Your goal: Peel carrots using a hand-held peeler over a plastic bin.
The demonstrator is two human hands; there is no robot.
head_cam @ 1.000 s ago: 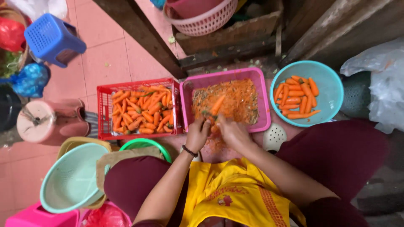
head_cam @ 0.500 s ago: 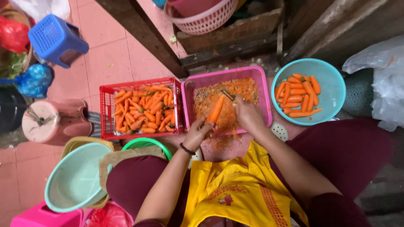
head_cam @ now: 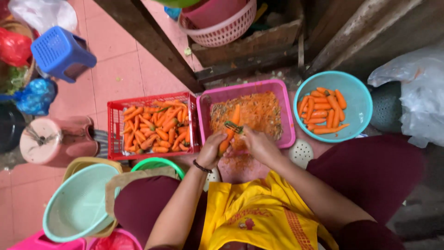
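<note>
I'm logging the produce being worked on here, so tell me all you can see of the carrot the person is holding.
The long orange carrot is slim and tapered, its skin smooth and bright. It is held slanted over the pink plastic tub of orange peelings, one end pointing away from the person. The left hand grips its near end, and the right hand lays a small dark-handled peeler against its middle. Whether it is partly peeled cannot be told.

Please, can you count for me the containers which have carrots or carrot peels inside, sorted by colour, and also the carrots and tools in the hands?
Red crate, full of carrots: 1
Pink tub, holding peels: 1
Teal bowl, holding carrots: 1
Carrot in the left hand: 1
Peeler in the right hand: 1
Total: 5
</note>
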